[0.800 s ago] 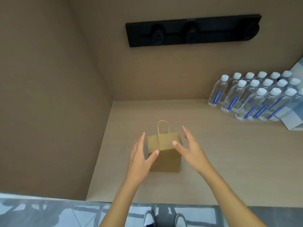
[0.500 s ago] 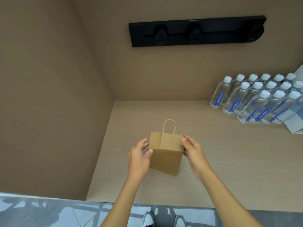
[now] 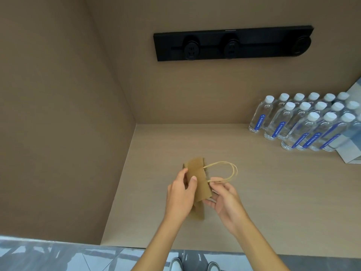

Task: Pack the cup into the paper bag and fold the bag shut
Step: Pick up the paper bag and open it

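Observation:
A small brown paper bag [image 3: 198, 179] is lifted off the counter and turned on its side, narrow face up, with its twine handles [image 3: 226, 171] looping out to the right. My left hand [image 3: 180, 194] grips the bag's left side, thumb across the top face. My right hand [image 3: 222, 196] holds the bag's right side at the base of the handles. No cup shows anywhere in view; whether one is inside the bag is hidden.
Several water bottles [image 3: 304, 122] with white caps stand in rows at the back right, beside a white-blue box [image 3: 349, 151]. A black socket strip [image 3: 232, 44] hangs on the back wall. A side wall closes the counter [image 3: 273, 202] on the left.
Both hands closed on the upright bag, then lifted it and tipped it onto its side so the handles now point right instead of up.

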Demonstrator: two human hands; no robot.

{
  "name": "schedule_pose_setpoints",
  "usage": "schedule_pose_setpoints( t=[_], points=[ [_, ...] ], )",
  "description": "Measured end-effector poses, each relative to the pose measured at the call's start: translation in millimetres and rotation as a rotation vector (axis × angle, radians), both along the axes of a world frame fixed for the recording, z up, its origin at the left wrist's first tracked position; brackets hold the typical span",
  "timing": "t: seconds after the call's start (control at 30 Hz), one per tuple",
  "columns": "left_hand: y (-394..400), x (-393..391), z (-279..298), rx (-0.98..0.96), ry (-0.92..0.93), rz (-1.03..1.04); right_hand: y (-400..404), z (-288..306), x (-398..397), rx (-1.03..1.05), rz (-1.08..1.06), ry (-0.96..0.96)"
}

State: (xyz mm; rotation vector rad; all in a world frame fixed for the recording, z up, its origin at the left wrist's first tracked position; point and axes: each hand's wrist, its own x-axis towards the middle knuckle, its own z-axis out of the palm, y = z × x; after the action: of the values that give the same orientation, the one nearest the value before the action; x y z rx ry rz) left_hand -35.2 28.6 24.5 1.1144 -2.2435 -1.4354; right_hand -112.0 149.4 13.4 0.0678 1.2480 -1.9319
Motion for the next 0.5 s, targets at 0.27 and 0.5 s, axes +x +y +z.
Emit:
schedule_pose_setpoints(
  t=[0.27,0.5],
  points=[
    [4,-4,17,0.105,-0.134,-0.076,5,11,8,0.083,0.151,0.378],
    [-5,-1,28,0.376,-0.012,-0.050,9,10,7,0.070,0.133,0.273]
  ],
)
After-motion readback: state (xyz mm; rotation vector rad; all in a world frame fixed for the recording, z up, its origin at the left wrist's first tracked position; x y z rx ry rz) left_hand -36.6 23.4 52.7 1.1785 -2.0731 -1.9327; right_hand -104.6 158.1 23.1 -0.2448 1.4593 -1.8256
